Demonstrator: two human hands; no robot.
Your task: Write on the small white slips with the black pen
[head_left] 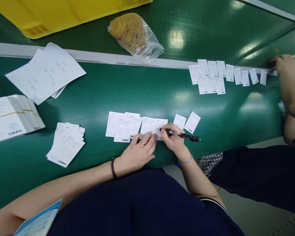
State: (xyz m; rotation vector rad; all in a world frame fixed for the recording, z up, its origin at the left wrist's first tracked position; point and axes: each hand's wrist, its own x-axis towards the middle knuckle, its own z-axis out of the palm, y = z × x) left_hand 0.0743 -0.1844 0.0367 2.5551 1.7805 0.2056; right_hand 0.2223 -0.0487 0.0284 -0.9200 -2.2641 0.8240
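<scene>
In my right hand [173, 140] is a black pen [186, 134], its tip over a small printed card [161, 124] in a row on the green table. Flat beside it lies my left hand [139, 152], fingers stretched out, fingertips resting on the neighbouring card [147, 123]. To the left of that, overlapping cards [122, 129] carry printed lines and a dark code strip. Two more cards lie right of the pen hand, one of them tilted [192, 122]. What the pen has marked is too small to read.
A fanned card pile [66, 144] and rubber-banded card stacks [7, 118] lie left, below white paper sheets [45, 72]. Beyond the pale ledge are a bag of rubber bands [135, 36] and a yellow bin [71, 13]. Cards [212, 69] line the right, near another person's hand [285, 64].
</scene>
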